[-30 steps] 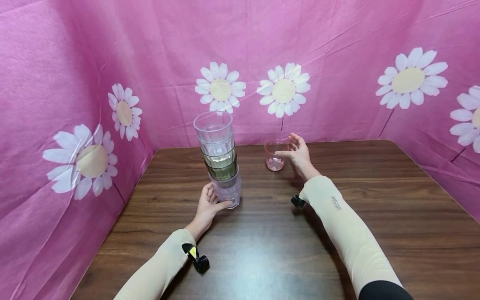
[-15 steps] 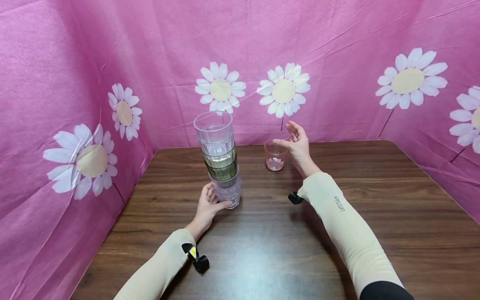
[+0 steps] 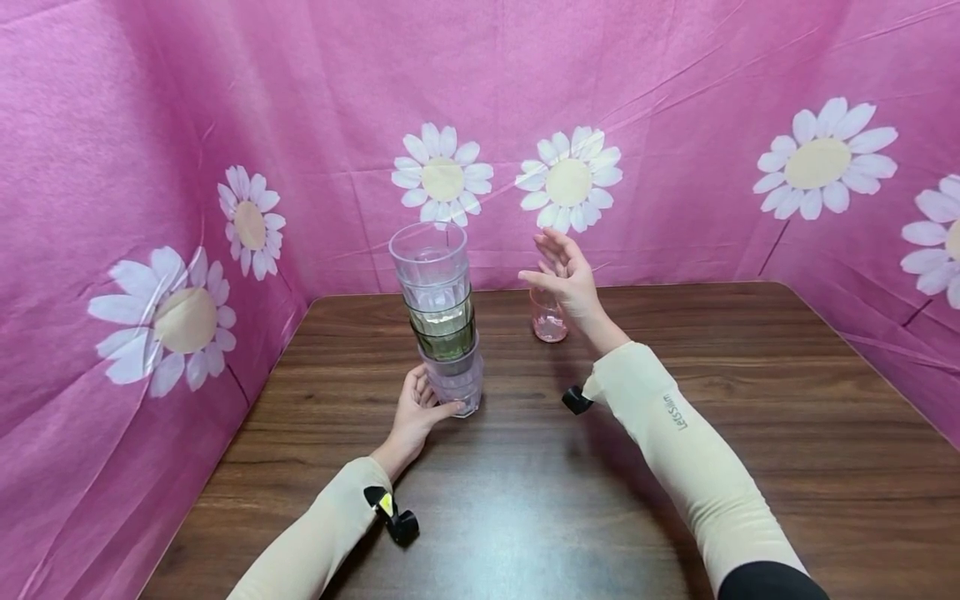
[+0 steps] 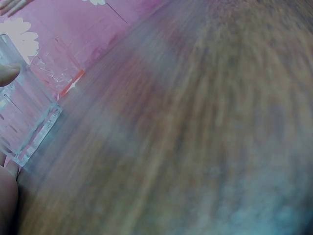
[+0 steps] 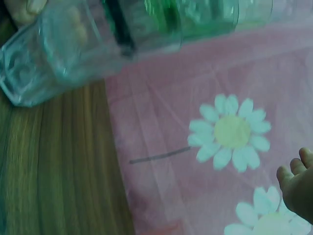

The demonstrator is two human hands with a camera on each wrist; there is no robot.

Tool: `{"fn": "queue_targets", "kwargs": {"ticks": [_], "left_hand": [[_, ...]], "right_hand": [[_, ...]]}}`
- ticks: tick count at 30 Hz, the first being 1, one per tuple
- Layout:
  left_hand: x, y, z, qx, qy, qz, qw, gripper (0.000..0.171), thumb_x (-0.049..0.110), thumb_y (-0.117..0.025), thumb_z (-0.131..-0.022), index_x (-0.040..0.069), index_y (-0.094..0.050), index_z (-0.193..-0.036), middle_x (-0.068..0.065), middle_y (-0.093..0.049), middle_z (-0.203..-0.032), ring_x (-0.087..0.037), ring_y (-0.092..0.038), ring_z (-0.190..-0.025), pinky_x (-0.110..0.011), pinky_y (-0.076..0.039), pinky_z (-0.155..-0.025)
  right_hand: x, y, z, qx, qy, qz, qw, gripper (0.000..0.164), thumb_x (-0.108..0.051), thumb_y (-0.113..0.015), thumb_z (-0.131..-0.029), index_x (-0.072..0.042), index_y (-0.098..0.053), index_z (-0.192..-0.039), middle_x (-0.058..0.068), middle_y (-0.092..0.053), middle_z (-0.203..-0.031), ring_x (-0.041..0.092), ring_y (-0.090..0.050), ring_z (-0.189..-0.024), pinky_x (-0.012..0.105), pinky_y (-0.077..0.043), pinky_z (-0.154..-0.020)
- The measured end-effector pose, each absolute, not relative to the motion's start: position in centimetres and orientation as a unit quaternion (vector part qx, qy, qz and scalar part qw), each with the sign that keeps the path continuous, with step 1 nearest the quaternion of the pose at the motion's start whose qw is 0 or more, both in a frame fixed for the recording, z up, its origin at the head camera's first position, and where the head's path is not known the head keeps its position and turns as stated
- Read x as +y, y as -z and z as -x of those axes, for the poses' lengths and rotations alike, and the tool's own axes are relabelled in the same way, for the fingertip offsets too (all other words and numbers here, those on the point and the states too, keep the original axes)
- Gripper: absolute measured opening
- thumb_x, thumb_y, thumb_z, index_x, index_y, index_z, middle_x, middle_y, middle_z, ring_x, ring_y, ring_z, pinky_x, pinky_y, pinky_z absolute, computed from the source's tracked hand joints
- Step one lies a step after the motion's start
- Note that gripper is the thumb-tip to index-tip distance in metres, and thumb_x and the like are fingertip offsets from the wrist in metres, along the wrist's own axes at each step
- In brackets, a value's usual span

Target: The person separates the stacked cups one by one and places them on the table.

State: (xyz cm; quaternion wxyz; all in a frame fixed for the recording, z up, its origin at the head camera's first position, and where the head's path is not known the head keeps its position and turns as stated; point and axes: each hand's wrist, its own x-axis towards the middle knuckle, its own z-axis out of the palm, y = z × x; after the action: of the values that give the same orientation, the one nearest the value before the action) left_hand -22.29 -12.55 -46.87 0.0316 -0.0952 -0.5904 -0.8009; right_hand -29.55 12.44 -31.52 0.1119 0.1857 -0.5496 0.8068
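Observation:
A tall stack of nested tumblers stands upright on the table in the head view. Its bottom tumbler (image 3: 459, 387) is pale purple, a green tumbler (image 3: 452, 340) sits mid-stack, and a clear tumbler (image 3: 431, 271) tops it. With thumb and fingers curled round the bottom tumbler, my left hand (image 3: 408, 417) holds the stack's base; the left wrist view shows the thumb (image 4: 9, 73) on the see-through wall. To the right stands a pink glass (image 3: 549, 327), partly hidden behind my right hand (image 3: 572, 287). That hand is raised and holds nothing, fingers extended and spread.
The dark wood table (image 3: 525, 483) ends at a back edge close behind the pink glass. A pink curtain (image 3: 660, 58) with white daisies hangs at the back and both sides. A black wrist camera (image 3: 401, 525) is strapped to the left sleeve.
My right hand has let go of the pink glass, risen above it and moved left towards the stack. My left hand and the stack have stayed put.

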Motion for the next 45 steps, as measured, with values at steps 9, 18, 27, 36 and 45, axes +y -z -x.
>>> {"fn": "queue_targets", "kwargs": {"ticks": [9, 18, 27, 36, 45], "left_hand": [[-12.6, 46.9, 22.2, -0.59, 0.801, 0.098, 0.029, 0.077, -0.022, -0.072, -0.069, -0.003, -0.036, -0.134, -0.002, -0.059, -0.126, -0.01, -0.055, -0.116, -0.027, -0.04, -0.105], [-12.5, 46.9, 22.3, -0.593, 0.799, 0.096, 0.032, 0.078, -0.022, -0.072, -0.068, -0.004, -0.036, -0.134, -0.003, -0.059, -0.126, -0.01, -0.055, -0.115, -0.027, -0.041, -0.104], [-12.5, 46.8, 22.3, -0.595, 0.798, 0.089, 0.029, 0.077, -0.022, -0.071, -0.068, -0.003, -0.036, -0.134, -0.003, -0.058, -0.127, -0.009, -0.055, -0.115, -0.027, -0.04, -0.104], [-12.5, 46.9, 22.3, -0.598, 0.796, 0.085, 0.028, 0.078, -0.023, -0.071, -0.068, -0.002, -0.036, -0.135, -0.004, -0.058, -0.128, -0.009, -0.054, -0.116, -0.028, -0.04, -0.105], [-12.6, 46.7, 22.2, -0.6, 0.795, 0.085, 0.027, 0.078, -0.022, -0.072, -0.068, -0.004, -0.035, -0.135, -0.004, -0.058, -0.128, -0.009, -0.054, -0.116, -0.027, -0.04, -0.105]], "right_hand": [[9.7, 29.4, 27.8, -0.535, -0.803, -0.252, 0.074, 0.079, 0.025, -0.053, -0.078, 0.011, -0.023, -0.149, 0.031, -0.032, -0.149, 0.034, -0.029, -0.144, 0.035, -0.029, -0.116], [7.4, 27.3, 26.6, -0.554, -0.772, -0.305, 0.057, 0.081, 0.025, -0.06, -0.076, 0.01, -0.026, -0.148, 0.029, -0.035, -0.15, 0.035, -0.031, -0.143, 0.04, -0.031, -0.116], [6.1, 26.3, 26.6, -0.603, -0.731, -0.316, 0.051, 0.084, 0.02, -0.068, -0.076, 0.004, -0.032, -0.149, 0.022, -0.038, -0.151, 0.026, -0.039, -0.14, 0.03, -0.034, -0.113], [5.4, 25.5, 26.7, -0.64, -0.706, -0.3, 0.047, 0.088, 0.012, -0.076, -0.074, -0.004, -0.036, -0.151, 0.013, -0.045, -0.15, 0.021, -0.043, -0.137, 0.028, -0.032, -0.114], [5.3, 25.1, 27.2, -0.654, -0.699, -0.288, 0.024, 0.085, 0.014, -0.077, -0.073, 0.001, -0.038, -0.148, 0.018, -0.05, -0.145, 0.023, -0.048, -0.133, 0.025, -0.033, -0.113]]}}
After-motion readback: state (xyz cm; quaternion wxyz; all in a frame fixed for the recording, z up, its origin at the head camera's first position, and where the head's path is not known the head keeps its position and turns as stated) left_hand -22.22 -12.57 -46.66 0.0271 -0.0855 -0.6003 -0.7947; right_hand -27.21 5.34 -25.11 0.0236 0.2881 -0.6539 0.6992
